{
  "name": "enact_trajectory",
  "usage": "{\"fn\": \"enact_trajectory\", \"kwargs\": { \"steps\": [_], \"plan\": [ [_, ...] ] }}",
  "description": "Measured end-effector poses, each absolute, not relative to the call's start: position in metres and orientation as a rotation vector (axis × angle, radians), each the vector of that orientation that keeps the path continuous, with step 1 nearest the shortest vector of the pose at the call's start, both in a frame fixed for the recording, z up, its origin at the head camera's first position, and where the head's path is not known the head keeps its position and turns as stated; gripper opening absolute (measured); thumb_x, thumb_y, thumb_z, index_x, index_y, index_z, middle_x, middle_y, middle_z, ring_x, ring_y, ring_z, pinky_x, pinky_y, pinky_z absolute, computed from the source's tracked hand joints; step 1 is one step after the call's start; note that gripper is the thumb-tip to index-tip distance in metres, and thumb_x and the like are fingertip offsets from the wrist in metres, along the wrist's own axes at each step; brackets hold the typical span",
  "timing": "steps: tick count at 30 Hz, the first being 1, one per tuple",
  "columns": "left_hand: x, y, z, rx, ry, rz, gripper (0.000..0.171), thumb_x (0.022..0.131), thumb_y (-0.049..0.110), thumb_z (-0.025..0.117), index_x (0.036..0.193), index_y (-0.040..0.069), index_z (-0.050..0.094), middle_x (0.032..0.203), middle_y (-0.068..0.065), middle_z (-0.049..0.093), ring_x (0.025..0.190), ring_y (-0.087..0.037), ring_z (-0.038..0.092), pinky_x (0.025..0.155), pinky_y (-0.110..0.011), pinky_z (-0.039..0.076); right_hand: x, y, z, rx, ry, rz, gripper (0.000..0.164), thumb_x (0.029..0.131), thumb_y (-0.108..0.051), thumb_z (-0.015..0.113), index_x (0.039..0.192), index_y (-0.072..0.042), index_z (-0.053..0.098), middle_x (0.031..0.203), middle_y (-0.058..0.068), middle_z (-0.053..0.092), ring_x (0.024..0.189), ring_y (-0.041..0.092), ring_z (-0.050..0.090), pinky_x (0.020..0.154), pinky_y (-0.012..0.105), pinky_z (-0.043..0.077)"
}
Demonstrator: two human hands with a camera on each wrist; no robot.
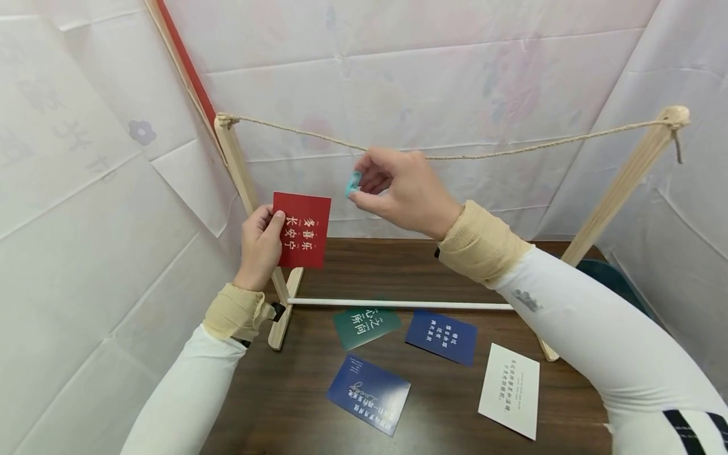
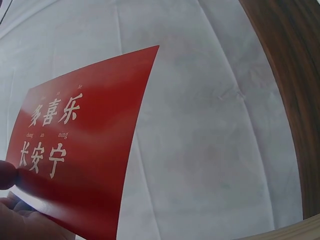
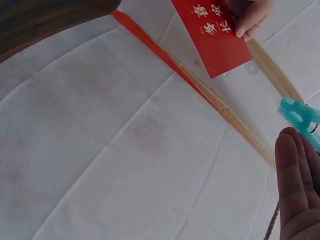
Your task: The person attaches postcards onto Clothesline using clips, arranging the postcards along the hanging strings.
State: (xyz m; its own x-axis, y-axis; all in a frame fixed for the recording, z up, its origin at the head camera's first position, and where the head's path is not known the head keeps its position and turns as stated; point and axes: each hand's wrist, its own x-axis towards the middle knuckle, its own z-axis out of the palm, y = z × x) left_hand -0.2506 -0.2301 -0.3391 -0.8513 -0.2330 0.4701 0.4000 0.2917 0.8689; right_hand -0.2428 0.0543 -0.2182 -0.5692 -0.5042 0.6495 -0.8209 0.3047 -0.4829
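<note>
A red card (image 1: 304,230) with white Chinese characters is pinched at its left edge by my left hand (image 1: 261,246), the thumb lying on its face. The same card (image 2: 95,140) fills much of the left wrist view. My right hand (image 1: 412,193) pinches a small turquoise clothespin (image 1: 353,182) between thumb and fingers, just in front of the rope (image 1: 512,151). In the right wrist view the clothespin (image 3: 300,117) sits beyond the fingertips, apart from the card. The rope sags between two wooden posts, and nothing hangs on its visible length.
On the dark wooden table (image 1: 273,404) lie a green card (image 1: 366,325), two blue cards (image 1: 440,338) and a white card (image 1: 510,392). A white rod (image 1: 398,304) joins the frame's feet low down. A dark container (image 1: 614,281) stands behind the right post (image 1: 620,183).
</note>
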Motion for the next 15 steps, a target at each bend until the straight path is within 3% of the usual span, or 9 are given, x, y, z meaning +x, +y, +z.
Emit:
{"fn": "enact_trajectory", "kwargs": {
  "steps": [15],
  "plan": [
    [-0.254, -0.232, -0.323, -0.135, -2.007, -1.622, 0.021, 0.111, 0.012, 0.051, 0.099, 0.002, 0.066, 0.078, 0.010, 0.062, 0.073, -0.005, 0.061, 0.063, -0.020, 0.053, -0.248, 0.044, -0.207, 1.192, -2.169, 1.196, 0.019, 0.093, -0.004, 0.082, 0.105, 0.003, 0.070, 0.096, 0.014, 0.080, 0.087, 0.023, 0.079, 0.085, 0.033, 0.065]
  ]
}}
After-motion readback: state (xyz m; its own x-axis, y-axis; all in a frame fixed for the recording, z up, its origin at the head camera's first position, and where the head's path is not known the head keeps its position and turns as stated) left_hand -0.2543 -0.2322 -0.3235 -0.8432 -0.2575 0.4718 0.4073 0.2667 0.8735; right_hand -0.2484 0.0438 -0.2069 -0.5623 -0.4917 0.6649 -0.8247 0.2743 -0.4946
